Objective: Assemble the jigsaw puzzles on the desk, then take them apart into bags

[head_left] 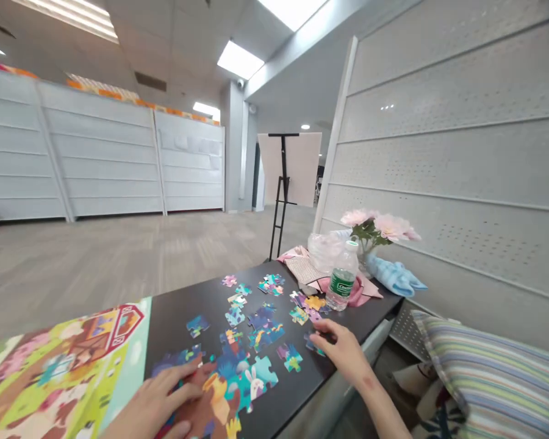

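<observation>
Jigsaw section [244,384], partly joined, on black table [174,314]; left hand [165,396] spread over it, probably steadying. Right hand [343,350] at loose piece [313,345], can't tell if pinching. Other pieces [290,357] scattered, likely for visibility.

Left hand [162,393]: bare, slim-fingered.
Right hand [341,346]: bare, likewise slim-fingered.
Right wrist [362,371]: a small mark [368,382] on the skin.
Right forearm [384,410]: slender, bare to the frame's edge.
</observation>
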`<state>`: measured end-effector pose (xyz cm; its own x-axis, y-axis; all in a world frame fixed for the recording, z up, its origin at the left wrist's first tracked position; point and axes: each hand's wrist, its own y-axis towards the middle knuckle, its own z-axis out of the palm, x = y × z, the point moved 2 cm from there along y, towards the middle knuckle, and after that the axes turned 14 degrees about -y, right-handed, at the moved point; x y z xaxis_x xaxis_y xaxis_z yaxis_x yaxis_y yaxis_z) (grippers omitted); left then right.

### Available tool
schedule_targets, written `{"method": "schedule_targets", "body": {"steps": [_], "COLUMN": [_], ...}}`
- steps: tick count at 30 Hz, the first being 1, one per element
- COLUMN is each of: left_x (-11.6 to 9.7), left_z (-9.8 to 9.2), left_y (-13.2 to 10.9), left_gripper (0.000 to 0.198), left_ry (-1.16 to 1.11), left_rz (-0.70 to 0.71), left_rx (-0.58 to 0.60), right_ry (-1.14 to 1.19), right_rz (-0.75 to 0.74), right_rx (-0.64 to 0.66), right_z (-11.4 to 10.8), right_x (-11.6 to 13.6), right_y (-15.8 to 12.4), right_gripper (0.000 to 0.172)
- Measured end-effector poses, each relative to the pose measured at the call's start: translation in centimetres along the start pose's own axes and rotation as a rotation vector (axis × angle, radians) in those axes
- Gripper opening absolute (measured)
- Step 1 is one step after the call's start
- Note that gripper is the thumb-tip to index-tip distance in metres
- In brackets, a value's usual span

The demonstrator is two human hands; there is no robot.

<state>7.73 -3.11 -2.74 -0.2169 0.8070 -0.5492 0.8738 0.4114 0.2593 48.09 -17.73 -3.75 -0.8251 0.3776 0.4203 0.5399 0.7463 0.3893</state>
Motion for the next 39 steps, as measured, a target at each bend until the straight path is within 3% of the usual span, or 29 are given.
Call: {"method": "schedule_targets", "body": {"steps": [4, 8, 12, 17, 22, 30, 35, 39], "left_x": [-1.5, -1.9, -1.9, -2.1, -2.1, -1.5, -1.4, -2.3], "left_z": [-1.0, -1.3, -1.5, -1.9, -2.0, -2.2, -2.2, -2.1], "left_y": [-0.2, -0.6, -0.6, -0.3, -0.4, -0.4, -0.3, 0.1], "left_gripper": [0.035, 0.039, 0.041, 0.030, 0.028, 0.028, 0.029, 0.027], "left_ry": [-0.085, -0.152, -0.173, -0.182, -0.171, -0.144, -0.152, -0.425], "left_rz": [-0.110, -0.166, -0.144, -0.132, -0.126, -0.060, -0.021, -0.015], "left_rx": [0.104, 0.126, 0.122, 0.091, 0.080, 0.087, 0.051, -0.032], "right_ry": [-0.014, -0.050, -0.017, 0.140, 0.314, 0.508, 0.615, 0.796], "right_rz": [-0.064, -0.068, -0.058, -0.083, -0.085, -0.065, -0.042, 0.026], "right_rx": [-0.031, 0.000, -0.003, -0.008, 0.087, 0.249, 0.378, 0.488], "right_z": [-0.6, -0.7, -1.5, -2.3, -1.6, -0.4, 1.3, 3.0], "right_x": [0.6, 1.6, 2.7, 4.6, 7.4, 12.6, 16.4, 20.1], "right_y": [3.7, 6.4, 6.9, 6.5, 4.8, 0.9, -3.5, -7.8], "right_gripper": [0.033, 0.023, 0.015, 0.036, 0.049, 0.045, 0.045, 0.041]}}
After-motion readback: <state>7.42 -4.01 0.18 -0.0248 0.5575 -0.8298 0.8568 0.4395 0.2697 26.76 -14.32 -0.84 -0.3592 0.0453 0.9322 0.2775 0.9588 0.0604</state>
